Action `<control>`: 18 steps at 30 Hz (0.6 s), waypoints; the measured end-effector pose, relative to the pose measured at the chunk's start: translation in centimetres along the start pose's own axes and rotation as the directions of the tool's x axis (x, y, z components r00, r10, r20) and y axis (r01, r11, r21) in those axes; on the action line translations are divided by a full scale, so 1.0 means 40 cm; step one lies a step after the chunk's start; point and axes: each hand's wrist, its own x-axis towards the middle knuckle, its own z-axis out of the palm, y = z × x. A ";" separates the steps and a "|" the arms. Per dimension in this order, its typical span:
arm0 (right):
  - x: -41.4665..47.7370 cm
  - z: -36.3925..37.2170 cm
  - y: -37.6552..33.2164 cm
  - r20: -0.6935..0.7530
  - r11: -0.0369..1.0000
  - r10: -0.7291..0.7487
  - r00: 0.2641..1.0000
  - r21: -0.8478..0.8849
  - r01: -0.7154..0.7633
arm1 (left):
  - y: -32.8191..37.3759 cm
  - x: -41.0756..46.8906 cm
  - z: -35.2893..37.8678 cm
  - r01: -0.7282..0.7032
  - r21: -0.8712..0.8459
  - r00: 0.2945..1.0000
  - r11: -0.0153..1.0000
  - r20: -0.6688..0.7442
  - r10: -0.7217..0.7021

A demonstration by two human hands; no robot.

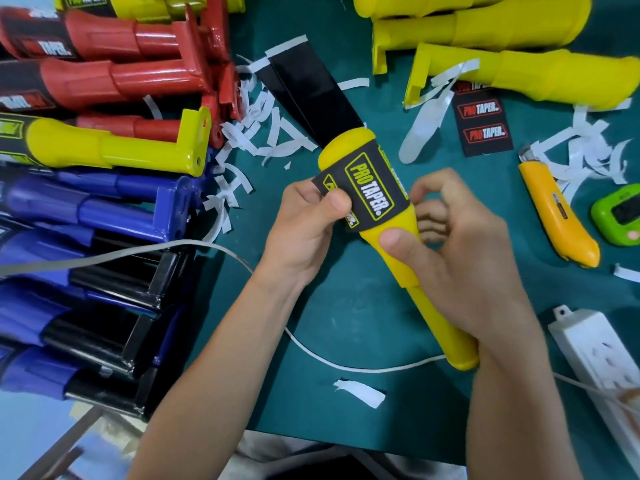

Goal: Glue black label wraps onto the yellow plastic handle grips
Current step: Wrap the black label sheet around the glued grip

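Note:
A yellow plastic handle grip (429, 299) lies diagonally in the middle, held above the green mat. A black label wrap (372, 188) with yellow PRO TAPER lettering goes around its thick upper end. My left hand (308, 223) pinches the label's loose left edge against the grip with the thumb on top. My right hand (460, 258) grips the handle's narrower middle, thumb pressed on the yellow plastic just below the label. The far side of the wrap is hidden.
Finished red, yellow, blue and black grips (104, 140) are stacked at the left. Bare yellow grips (502, 64) lie at the top right. Red-lettered labels (483, 119), a yellow utility knife (554, 209), a green timer (620, 213), a power strip (599, 358), black sheets (311, 95) and white backing scraps (263, 133) litter the mat.

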 end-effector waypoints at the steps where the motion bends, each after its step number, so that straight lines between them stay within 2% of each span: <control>1: -0.002 -0.003 -0.002 -0.070 1.000 -0.009 0.998 0.002 0.009 | -0.002 0.000 0.001 0.001 -0.008 1.000 1.000 -0.029 -0.001; 3: -0.003 -0.012 -0.006 -0.079 0.999 -0.019 0.997 0.039 0.022 | -0.003 0.000 0.004 -0.006 -0.017 0.996 1.000 -0.085 0.004; 6: 0.000 -0.006 -0.016 0.048 0.995 0.004 0.999 0.103 -0.009 | -0.004 -0.003 0.012 -0.026 0.013 0.993 1.000 -0.117 0.027; 10: 0.013 0.023 -0.030 0.106 0.979 -0.019 0.994 0.202 -0.003 | -0.006 -0.013 0.019 -0.102 0.075 0.983 0.992 -0.148 0.112; 14: 0.023 0.054 -0.030 0.046 0.947 0.052 0.998 0.315 -0.064 | -0.005 -0.013 0.027 -0.114 0.090 0.978 0.989 -0.164 0.128; 18: 0.022 0.046 -0.024 -0.129 0.850 0.050 0.990 0.526 0.026 | -0.010 -0.014 0.048 -0.120 0.095 0.988 0.988 -0.085 0.129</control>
